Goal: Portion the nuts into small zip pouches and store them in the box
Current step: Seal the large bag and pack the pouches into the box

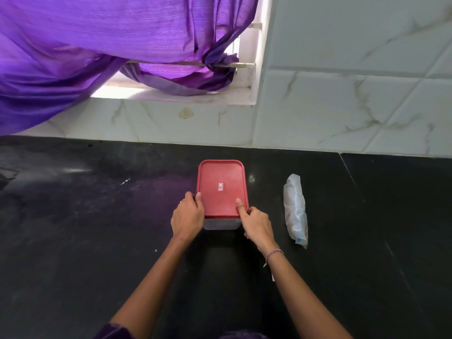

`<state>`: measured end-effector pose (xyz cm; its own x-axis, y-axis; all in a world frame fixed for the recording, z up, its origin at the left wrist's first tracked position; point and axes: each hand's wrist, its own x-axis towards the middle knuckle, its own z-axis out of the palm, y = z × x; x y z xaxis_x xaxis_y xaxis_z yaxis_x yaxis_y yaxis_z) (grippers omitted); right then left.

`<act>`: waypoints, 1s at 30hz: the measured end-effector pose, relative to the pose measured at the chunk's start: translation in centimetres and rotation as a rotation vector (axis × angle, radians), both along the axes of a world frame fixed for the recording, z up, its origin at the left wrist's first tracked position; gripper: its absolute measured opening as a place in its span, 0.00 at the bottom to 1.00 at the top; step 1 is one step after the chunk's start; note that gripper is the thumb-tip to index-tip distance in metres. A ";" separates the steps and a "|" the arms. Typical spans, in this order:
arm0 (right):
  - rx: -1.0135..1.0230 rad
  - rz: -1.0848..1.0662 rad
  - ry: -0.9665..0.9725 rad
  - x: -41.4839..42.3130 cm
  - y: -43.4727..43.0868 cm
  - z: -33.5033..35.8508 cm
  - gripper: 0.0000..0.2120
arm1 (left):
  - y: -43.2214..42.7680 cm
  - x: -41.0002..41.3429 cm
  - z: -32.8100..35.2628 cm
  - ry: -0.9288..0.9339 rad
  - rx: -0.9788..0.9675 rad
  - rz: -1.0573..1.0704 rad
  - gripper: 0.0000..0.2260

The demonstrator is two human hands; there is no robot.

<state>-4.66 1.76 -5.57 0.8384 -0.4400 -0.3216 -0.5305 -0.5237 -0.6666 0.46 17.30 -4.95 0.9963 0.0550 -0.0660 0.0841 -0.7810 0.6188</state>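
A clear plastic box with a red lid [221, 187] stands on the black counter [97, 228], near the middle. The lid lies flat on top and carries a small sticker. My left hand [187, 216] grips the box's near left corner, thumb on the lid's edge. My right hand [256, 222] holds the near right corner, its thumb pressing down on the lid. To the right of the box lies a rolled bundle of clear plastic pouches [295, 209], apart from both hands. No nuts are visible; the box's contents are hidden.
A white marble-tiled wall [342, 106] runs behind the counter. A purple curtain [110, 45] hangs over a window sill at the upper left. A few small white specks lie on the counter at left.
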 end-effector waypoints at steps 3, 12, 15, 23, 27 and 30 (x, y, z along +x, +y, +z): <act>0.019 0.006 0.008 -0.2 -0.1 0.2 0.33 | -0.1 0.1 0.0 -0.032 0.020 -0.011 0.14; 0.202 -0.066 -0.074 0.2 -0.1 -0.5 0.27 | -0.5 0.3 -0.2 -0.053 -0.016 -0.038 0.11; 0.230 0.016 -0.016 0.5 -0.8 -0.5 0.28 | -0.2 0.3 -0.4 -0.043 -0.018 -0.048 0.12; -0.319 0.176 0.083 2.6 -3.6 2.4 0.40 | 1.2 2.1 1.3 -0.101 0.185 -0.003 0.22; -0.320 0.179 -0.106 8.6 -4.2 4.3 0.37 | -0.6 6.8 3.3 -0.107 0.169 -0.012 0.26; -0.290 0.217 -0.060 12.9 -3.5 4.0 0.34 | -2.8 10.1 3.4 -0.038 0.215 -0.065 0.29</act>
